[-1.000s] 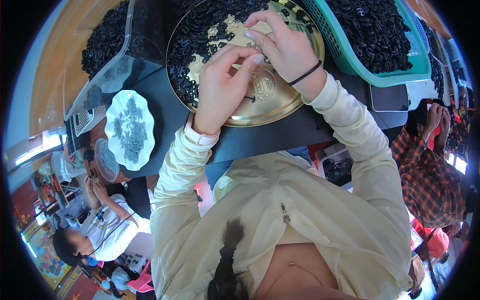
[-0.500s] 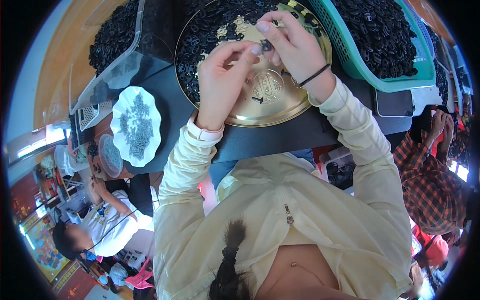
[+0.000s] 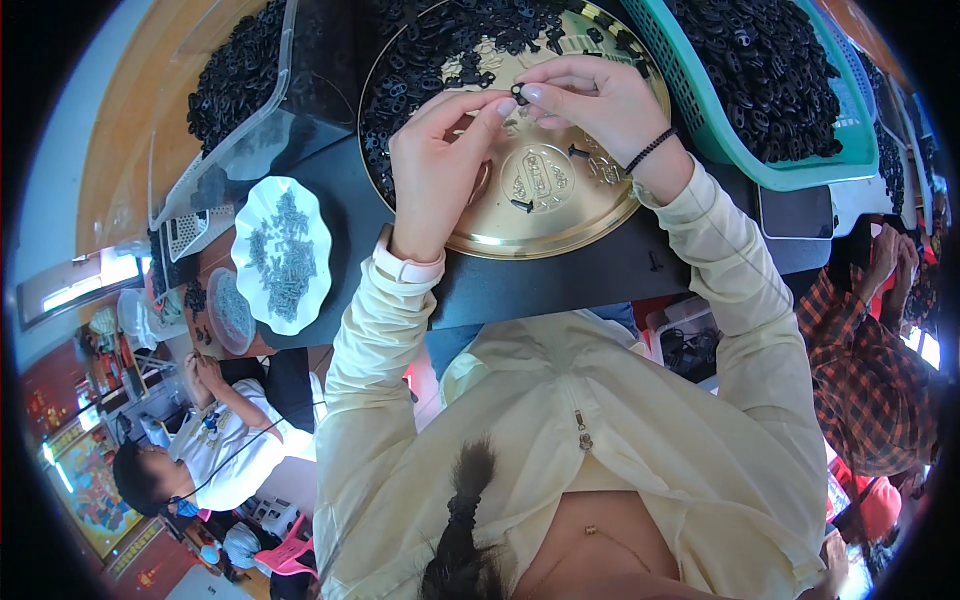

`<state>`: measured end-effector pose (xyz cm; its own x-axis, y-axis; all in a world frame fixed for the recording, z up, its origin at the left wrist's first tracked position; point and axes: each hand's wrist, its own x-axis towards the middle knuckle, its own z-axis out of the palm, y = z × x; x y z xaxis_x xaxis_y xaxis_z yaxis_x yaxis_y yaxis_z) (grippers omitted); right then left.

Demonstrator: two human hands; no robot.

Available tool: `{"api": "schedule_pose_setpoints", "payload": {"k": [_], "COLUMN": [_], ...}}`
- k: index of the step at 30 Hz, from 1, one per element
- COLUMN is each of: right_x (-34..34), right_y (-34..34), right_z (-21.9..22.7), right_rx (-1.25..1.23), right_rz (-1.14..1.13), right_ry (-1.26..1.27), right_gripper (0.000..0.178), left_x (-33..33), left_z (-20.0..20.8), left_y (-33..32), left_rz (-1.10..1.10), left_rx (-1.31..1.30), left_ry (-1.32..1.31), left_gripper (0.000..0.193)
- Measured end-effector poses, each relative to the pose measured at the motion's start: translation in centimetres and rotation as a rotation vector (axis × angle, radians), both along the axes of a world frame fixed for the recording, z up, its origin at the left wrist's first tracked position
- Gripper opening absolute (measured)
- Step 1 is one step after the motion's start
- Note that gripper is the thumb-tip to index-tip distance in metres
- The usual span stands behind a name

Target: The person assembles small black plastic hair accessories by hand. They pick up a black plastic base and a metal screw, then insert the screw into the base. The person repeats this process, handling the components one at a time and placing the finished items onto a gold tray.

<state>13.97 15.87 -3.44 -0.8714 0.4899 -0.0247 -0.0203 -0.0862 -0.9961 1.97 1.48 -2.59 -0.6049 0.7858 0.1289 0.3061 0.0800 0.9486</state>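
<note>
Over a round gold tray (image 3: 590,215), my two hands meet at one small black plastic part (image 3: 519,93). Thumb and forefinger of my left hand (image 3: 440,150) pinch it from the left. From the right, my right hand (image 3: 590,95) grips the same part between its fingertips. Much of the part is hidden by the fingers. Many flat black pieces with holes (image 3: 400,90) cover the tray's left and far side. A small black pin-like piece (image 3: 522,205) and a second pin-like piece (image 3: 578,152) lie on bare gold below my hands.
A white scalloped dish (image 3: 322,250) of small clear-grey pieces stands at left. Behind it is a clear bin (image 3: 285,95) of black parts. A green basket (image 3: 855,165) heaped with black parts borders the tray at right, above a dark phone-like slab (image 3: 795,212). People sit on both sides.
My right hand has lowered and its fingers have come round to face my left hand. The black part now sits between both sets of fingertips. The whole view has shifted slightly.
</note>
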Motion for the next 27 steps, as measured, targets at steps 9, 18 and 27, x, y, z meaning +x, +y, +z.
{"api": "schedule_pose_setpoints", "payload": {"k": [9,18,27], "right_x": [0.1,0.0,0.1], "right_y": [0.2,-0.2,-0.3], "right_z": [0.5,0.5,0.6], "right_rx": [0.117,0.055,0.031], "right_rz": [-0.041,-0.098,-0.082], "right_ry": [-0.007,0.06,0.066], "right_gripper": [0.029,0.026,0.028], "left_x": [-5.5,-5.3,-1.7], "left_z": [1.1,0.6,1.1], "left_y": [-0.7,0.0,0.5], "left_rz": [0.154,0.166,-0.026], "left_rx": [-0.29,-0.263,0.011], "left_ry": [0.88,0.68,-0.249], "left_gripper": [0.022,0.017,0.029]}}
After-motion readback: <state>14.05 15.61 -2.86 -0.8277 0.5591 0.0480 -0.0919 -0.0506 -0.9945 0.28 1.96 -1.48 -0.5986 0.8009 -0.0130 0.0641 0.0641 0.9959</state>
